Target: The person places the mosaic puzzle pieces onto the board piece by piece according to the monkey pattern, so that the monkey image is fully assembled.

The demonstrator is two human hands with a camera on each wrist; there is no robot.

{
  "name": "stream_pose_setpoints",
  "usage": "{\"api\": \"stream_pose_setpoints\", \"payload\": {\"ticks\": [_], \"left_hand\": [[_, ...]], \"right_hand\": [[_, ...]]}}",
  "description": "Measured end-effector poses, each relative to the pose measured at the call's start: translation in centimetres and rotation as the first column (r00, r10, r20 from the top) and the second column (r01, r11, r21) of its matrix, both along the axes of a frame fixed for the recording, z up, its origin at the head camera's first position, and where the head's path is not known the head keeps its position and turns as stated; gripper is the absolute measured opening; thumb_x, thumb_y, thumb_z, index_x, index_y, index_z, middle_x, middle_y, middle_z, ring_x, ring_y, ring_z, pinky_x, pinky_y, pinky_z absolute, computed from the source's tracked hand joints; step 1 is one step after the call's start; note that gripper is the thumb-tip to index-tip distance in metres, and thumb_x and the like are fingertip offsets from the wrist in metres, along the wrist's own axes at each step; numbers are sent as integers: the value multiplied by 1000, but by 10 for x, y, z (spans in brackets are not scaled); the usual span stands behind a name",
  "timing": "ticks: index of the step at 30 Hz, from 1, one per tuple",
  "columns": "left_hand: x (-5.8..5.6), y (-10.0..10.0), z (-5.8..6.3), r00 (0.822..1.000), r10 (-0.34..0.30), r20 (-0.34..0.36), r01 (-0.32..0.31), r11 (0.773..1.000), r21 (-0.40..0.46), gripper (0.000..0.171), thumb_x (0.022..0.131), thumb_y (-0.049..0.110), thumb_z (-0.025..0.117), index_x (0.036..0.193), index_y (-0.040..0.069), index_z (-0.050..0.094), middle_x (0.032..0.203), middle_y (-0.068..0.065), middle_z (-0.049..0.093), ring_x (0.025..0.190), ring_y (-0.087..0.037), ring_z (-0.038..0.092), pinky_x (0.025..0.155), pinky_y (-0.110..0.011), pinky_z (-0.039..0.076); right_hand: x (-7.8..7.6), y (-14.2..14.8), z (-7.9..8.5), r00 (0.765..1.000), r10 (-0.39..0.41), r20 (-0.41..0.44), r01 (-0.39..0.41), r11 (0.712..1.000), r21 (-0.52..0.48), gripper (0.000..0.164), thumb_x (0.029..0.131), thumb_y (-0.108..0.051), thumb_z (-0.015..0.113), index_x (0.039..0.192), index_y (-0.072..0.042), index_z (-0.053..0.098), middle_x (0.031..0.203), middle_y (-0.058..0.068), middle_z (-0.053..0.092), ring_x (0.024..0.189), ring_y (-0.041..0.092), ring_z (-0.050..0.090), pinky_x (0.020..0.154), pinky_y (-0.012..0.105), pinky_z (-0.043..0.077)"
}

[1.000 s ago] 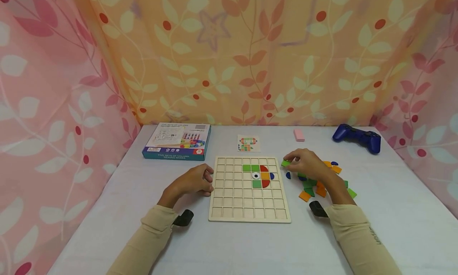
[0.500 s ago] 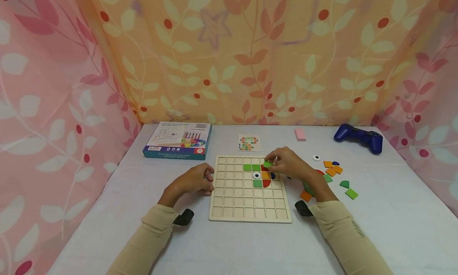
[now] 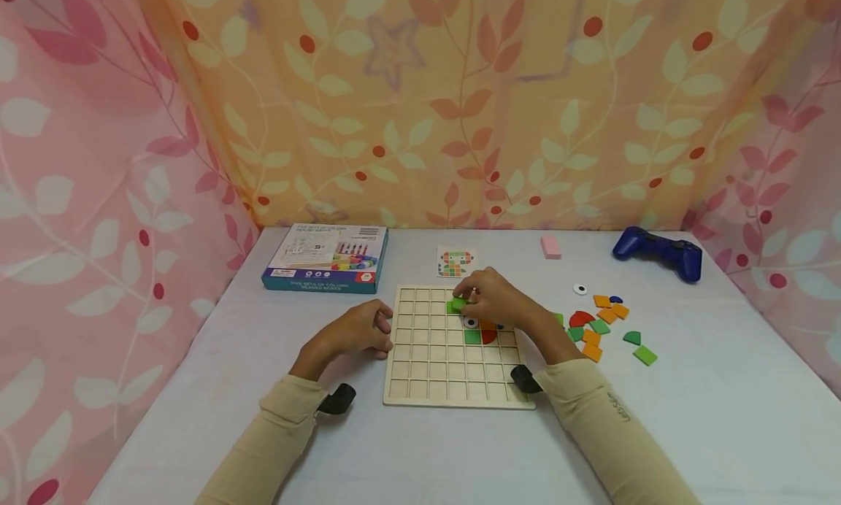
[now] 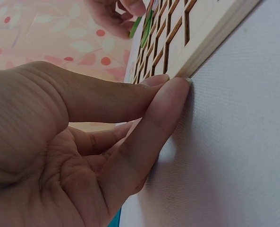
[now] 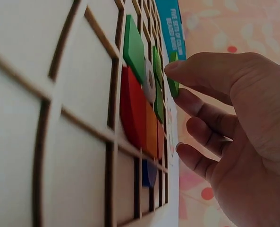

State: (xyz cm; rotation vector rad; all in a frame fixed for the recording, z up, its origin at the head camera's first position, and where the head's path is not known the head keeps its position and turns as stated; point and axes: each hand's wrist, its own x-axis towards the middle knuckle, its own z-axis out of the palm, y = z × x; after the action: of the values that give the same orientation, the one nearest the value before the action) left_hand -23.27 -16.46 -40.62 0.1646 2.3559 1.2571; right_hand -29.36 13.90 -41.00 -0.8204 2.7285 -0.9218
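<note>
A wooden grid board lies mid-table. My left hand is at its left side; in the left wrist view, thumb and finger come together at the board's edge, holding it. My right hand pinches a light green square tile between thumb and forefinger. In the right wrist view this tile is above the board's far part, over the laid green tiles. Also on the board are an eye tile, a green tile, red pieces, an orange square and a blue piece, partly hidden by my right hand.
Loose tiles in several colours lie right of the board, with another eye tile behind them. A picture card, pink block and blue game controller lie farther back. A box is at the back left.
My right hand has carried the light green tile leftward from beside the loose tiles to over the green tiles on the board. The left hand has stayed at the board's edge.
</note>
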Motion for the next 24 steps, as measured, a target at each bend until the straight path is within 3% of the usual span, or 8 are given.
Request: {"api": "stream_pose_setpoints", "payload": {"ticks": [8, 16, 24], "left_hand": [[2, 0, 1, 1000, -3, -8, 3, 1000, -6, 57, 89, -2, 77, 140, -3, 52, 114, -15, 61, 82, -19, 66, 76, -28, 63], [1, -1, 1, 1000, -10, -8, 10, 1000, -1, 57, 89, -2, 77, 140, -3, 52, 113, -15, 61, 82, -19, 66, 75, -28, 63], [2, 0, 2, 1000, -7, -6, 7, 1000, 6, 57, 89, -4, 76, 140, -4, 51, 113, -15, 60, 81, -19, 66, 74, -28, 63]], "right_hand": [[-1, -20, -2, 998, 58, -32, -57, 997, 44, 26, 96, -12, 74, 122, -8, 79, 110, 2, 75, 112, 25, 54, 95, 44, 50], [-2, -36, -3, 985, 124, -120, -116, 991, 65, 28, 91, -8, 72, 117, -7, 80, 103, 3, 77, 106, 25, 61, 105, 49, 46], [1, -40, -4, 991, 90, -98, -83, 994, 77, 26, 94, -11, 71, 119, -9, 79, 110, 6, 75, 113, 28, 55, 103, 49, 46]]}}
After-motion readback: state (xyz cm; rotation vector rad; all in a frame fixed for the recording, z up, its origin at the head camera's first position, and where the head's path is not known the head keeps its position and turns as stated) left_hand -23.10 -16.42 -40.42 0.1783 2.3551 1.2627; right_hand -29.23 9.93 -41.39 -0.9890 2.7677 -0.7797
